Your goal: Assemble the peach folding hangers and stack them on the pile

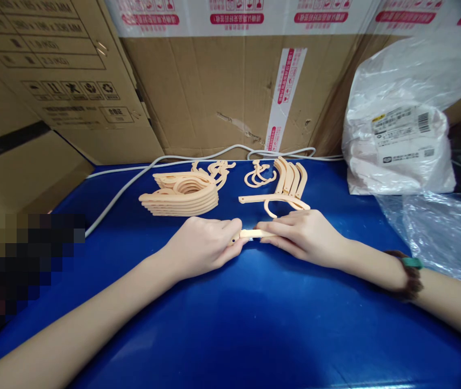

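My left hand [209, 240] and my right hand [307, 235] meet over the blue table, each with its fingers closed on one end of a cream plastic hanger part [250, 234]. A small dark hole shows in it near my left fingertips; most of the part is hidden in my hands. Beyond my left hand lies a stack of cream folding-hanger pieces [181, 202]. Loose hanger hooks [216, 170] sit behind that stack. Just past my right hand are several curved hanger arms [289, 178], with more hooks [259, 175] to their left.
Cardboard boxes [214, 81] wall off the back and left. A white cable [133, 181] runs along the rear of the blue table [230, 329]. At the right stands a white plastic parcel bag [400, 146], with clear wrap [445, 232] in front of it.
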The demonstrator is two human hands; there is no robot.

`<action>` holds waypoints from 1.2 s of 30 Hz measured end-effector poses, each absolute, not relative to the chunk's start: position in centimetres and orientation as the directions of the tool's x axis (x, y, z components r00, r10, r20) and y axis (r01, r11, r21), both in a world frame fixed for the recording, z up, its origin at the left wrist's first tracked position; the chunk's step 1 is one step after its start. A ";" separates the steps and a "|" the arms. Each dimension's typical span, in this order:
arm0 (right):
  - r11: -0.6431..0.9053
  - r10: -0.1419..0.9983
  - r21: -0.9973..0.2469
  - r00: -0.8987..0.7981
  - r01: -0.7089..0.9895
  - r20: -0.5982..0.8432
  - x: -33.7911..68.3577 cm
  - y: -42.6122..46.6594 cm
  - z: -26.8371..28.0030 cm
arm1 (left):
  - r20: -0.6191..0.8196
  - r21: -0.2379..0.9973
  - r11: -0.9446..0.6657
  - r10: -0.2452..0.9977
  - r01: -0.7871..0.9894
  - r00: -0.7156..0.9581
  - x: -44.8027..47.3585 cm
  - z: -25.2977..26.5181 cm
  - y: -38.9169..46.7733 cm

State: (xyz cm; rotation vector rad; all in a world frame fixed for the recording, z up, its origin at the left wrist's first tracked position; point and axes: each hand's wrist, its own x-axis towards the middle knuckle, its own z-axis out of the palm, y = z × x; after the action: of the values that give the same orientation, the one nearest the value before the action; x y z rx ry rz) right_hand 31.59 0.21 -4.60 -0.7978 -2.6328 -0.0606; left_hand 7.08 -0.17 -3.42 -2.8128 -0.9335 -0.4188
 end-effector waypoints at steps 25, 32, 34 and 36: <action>0.873 0.442 0.013 -0.802 0.487 0.401 31.4 0.5 -4.1 | 0.216 0.040 -0.889 0.454 0.457 0.865 6.6 -2.2 -0.3; 0.873 0.461 -0.025 -0.808 0.487 0.367 31.5 0.7 -4.3 | 0.225 -0.026 -0.884 0.449 0.466 0.865 6.8 -2.2 -0.4; 0.873 0.463 -0.034 -0.807 0.486 0.366 31.5 0.7 -4.3 | 0.228 -0.025 -0.881 0.455 0.472 0.861 6.8 -2.3 -0.4; 0.872 0.464 -0.034 -0.803 0.488 0.374 31.5 0.7 -4.3 | 0.233 -0.026 -0.877 0.461 0.479 0.856 6.8 -2.4 -0.4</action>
State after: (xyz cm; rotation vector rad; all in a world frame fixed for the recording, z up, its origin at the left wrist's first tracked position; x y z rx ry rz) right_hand 31.48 0.67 -4.29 -0.7060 -2.6689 -0.0902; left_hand 6.84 -0.37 -2.38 -2.9461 -0.7476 -0.3373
